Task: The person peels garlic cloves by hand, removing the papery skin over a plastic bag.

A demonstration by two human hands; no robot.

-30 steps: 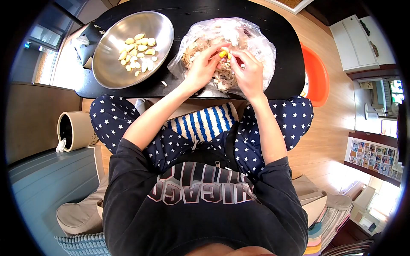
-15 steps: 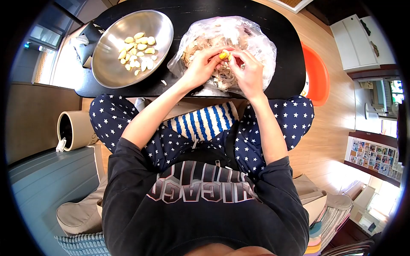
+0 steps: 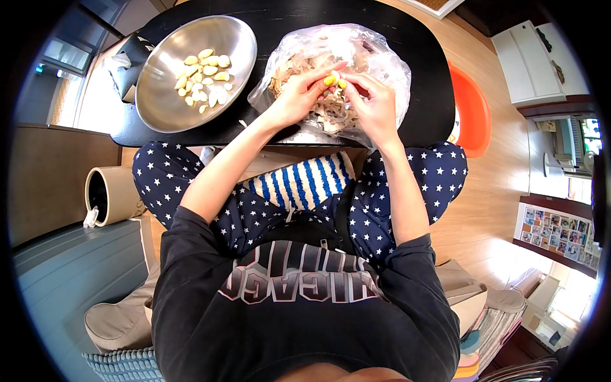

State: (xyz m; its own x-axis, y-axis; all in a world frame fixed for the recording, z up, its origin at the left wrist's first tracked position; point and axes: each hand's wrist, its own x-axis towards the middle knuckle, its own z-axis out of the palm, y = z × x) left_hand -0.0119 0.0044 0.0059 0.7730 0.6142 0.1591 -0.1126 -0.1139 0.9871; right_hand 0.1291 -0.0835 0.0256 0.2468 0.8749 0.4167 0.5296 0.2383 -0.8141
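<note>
My left hand (image 3: 300,97) and my right hand (image 3: 374,105) meet over a clear plastic bag (image 3: 396,63) filled with papery garlic skins (image 3: 331,118). Both sets of fingertips pinch a small pale-yellow garlic clove (image 3: 335,76) between them. Bright yellow patches show right at the fingertips, too small to make out in detail. To the left, a wide steel bowl (image 3: 156,95) holds several peeled garlic cloves (image 3: 202,75), gathered toward its middle.
The bowl and bag rest on a black table (image 3: 267,19) with rounded corners. An orange chair (image 3: 472,111) stands off its right side. A blue-and-white striped cloth (image 3: 302,181) lies across my lap. On the left are a beige bin (image 3: 114,191) and a dark tissue box (image 3: 130,63).
My fingers have shifted slightly around the clove, and more of its pale surface shows between them. My right hand has moved a little down and right. The bowl looks essentially unchanged.
</note>
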